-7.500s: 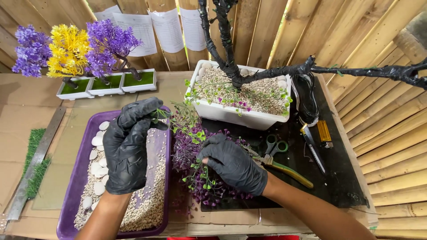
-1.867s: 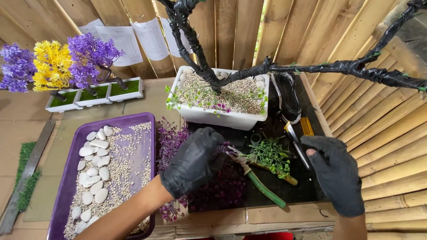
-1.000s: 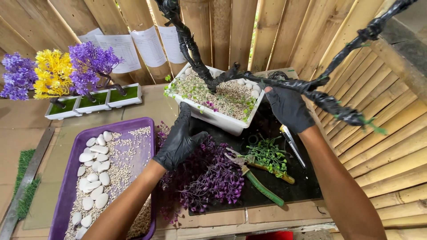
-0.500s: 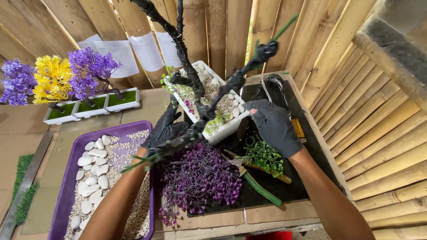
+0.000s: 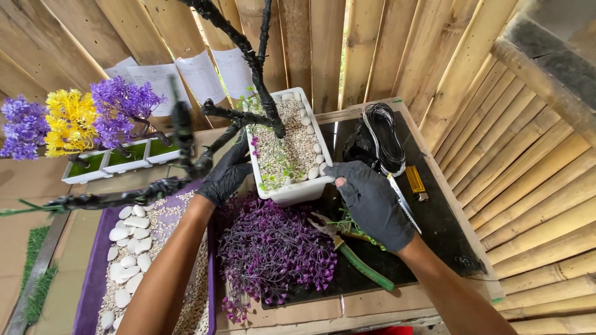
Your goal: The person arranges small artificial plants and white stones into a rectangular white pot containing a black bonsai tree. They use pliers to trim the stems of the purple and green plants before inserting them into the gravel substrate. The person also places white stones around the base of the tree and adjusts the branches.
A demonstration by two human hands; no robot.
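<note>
Both hands wore black gloves and held a white planter (image 5: 292, 192) between them. Left hand (image 5: 226, 174) was pressed to the planter's left wall, fingers curled against it, close beside a black branch (image 5: 118, 198) that ran out to the left over the purple tray (image 5: 93, 279). Right hand (image 5: 372, 201) gripped the planter's near right corner, fingertips closed on the rim and the thumb side hidden, so how tightly it clamped could not be told.

The planter stood turned lengthwise, running away from the person, at the middle of the worktop (image 5: 372, 304), its near end over the edge of a black mat (image 5: 441, 229). It was filled with pale gravel, with white pebbles along the right rim and small green sprigs on top. A black wrapped trunk (image 5: 261, 93) rose from the gravel and forked upward out of view.

Just in front of the planter lay a heap of purple foliage (image 5: 273, 251), touching its near end. Green-handled cutters (image 5: 360, 267) lay on the mat beside the foliage, under the right wrist, with a green sprig next to them. A coil of black wire (image 5: 385, 133) sat behind the right hand, a thin blade (image 5: 403, 201) ran out from beside its fingers, and a yellow lighter (image 5: 416, 183) lay near that.

The tray at the left held gravel and white stones (image 5: 127, 229). Behind it stood small white pots with purple and yellow flowers (image 5: 71, 121), and papers (image 5: 202, 74) hung on the bamboo wall (image 5: 385, 49).
</note>
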